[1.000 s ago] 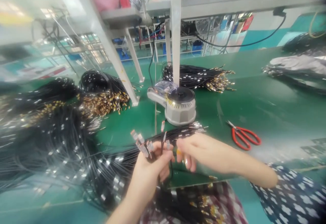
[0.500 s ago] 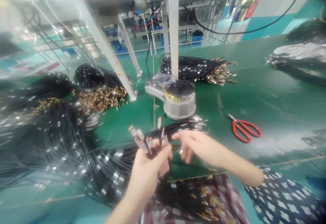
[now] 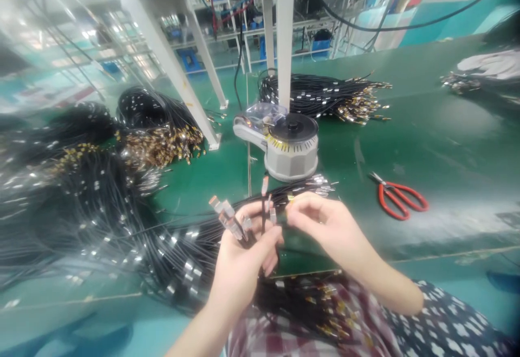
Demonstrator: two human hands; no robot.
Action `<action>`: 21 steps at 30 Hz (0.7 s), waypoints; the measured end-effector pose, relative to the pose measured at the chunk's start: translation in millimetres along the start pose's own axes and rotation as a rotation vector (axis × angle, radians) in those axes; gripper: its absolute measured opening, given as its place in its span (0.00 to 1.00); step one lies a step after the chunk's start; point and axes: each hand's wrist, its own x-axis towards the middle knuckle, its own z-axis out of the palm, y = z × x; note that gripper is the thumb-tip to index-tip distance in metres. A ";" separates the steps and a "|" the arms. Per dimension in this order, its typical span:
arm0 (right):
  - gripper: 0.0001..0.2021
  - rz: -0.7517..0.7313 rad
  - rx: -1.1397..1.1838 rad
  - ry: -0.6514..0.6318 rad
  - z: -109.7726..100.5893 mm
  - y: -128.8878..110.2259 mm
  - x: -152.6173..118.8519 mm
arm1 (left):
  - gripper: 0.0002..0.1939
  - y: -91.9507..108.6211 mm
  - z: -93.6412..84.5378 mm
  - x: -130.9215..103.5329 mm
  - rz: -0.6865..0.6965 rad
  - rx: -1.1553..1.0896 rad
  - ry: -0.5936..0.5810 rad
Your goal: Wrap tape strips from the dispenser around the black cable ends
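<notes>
Cables (image 3: 264, 206) fanned upright, left hand (image 3: 244, 259) grip closed round them, presumably keeping ends (image 3: 228, 217) apart; right hand (image 3: 323, 217) pinches yellow bit (image 3: 290, 198) (can't tell what) just beside.

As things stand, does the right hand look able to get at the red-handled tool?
Probably yes. The red-handled tool lies to the right of the right hand, with bare green tabletop around it. The hand may be pinching a small yellow bit, though.
</notes>
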 end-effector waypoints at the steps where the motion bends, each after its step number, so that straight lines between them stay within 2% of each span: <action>1: 0.08 0.019 0.039 -0.024 -1.4 -0.8 0.8 | 0.18 0.2 0.0 -0.6 0.004 0.001 -0.005; 4: 0.09 0.044 0.122 -0.103 -3.5 -3.9 1.5 | 0.18 1.4 0.2 -2.7 0.006 0.044 0.008; 8: 0.07 0.064 0.115 -0.173 -4.2 -6.6 2.0 | 0.15 1.6 0.3 -3.8 -0.001 0.068 0.005; 21: 0.08 0.054 0.013 -0.182 -3.3 -10.0 8.2 | 0.11 1.3 -2.5 -1.2 -0.009 0.044 -0.057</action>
